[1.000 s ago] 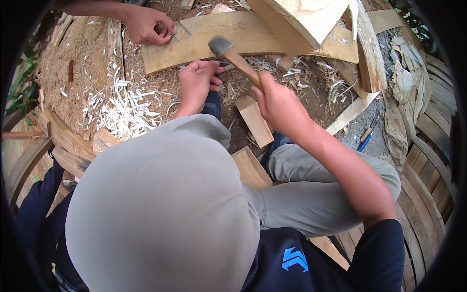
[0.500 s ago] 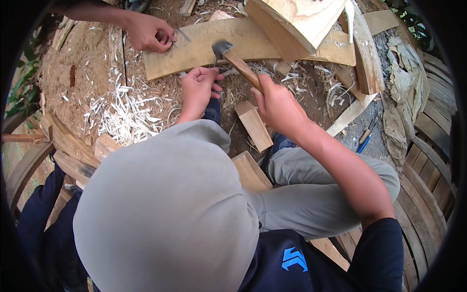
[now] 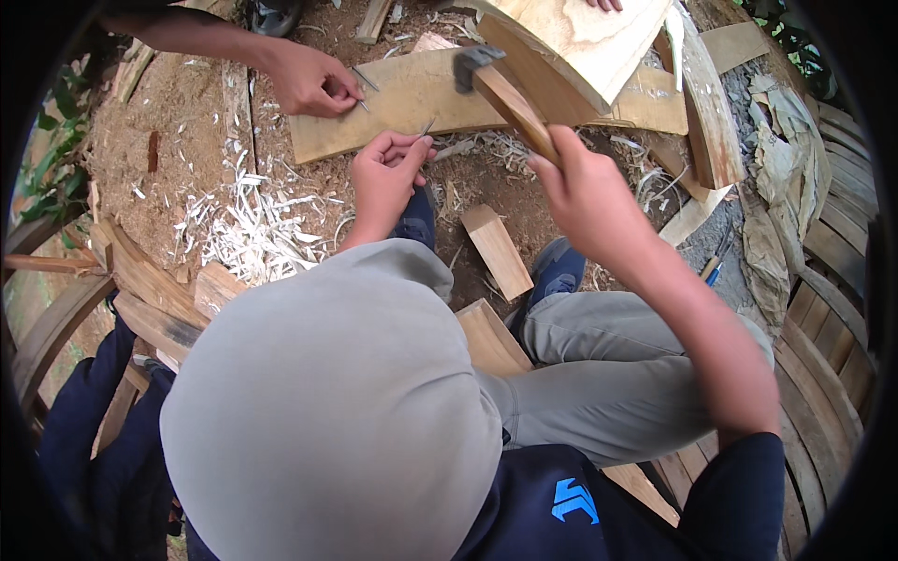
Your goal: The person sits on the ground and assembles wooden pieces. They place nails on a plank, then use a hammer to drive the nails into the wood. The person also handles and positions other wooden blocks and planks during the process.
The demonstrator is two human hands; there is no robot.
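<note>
My right hand (image 3: 594,192) is closed around the wooden handle of a hammer (image 3: 513,107). Its dark head hangs above the curved wooden board (image 3: 402,89), blurred by motion. At the board's near edge, my left hand (image 3: 382,182) pinches a thin metal nail (image 3: 427,127) between thumb and fingertips. Whether the nail's point has entered the wood I cannot tell. To the far left, another person's hand (image 3: 316,82) rests by the board's end with thin nails (image 3: 365,79) at its fingers.
A thick curved wood piece (image 3: 571,47) lies across the board, with another person's fingers (image 3: 606,5) on it. Wood shavings (image 3: 248,229) cover the ground at left. A wooden block (image 3: 496,251) lies near my foot (image 3: 557,276). Slatted wood (image 3: 814,374) stands at right.
The hammer has lifted off the nail and swung up and right with my right hand. My left hand still pinches the nail. The whole view has shifted slightly.
</note>
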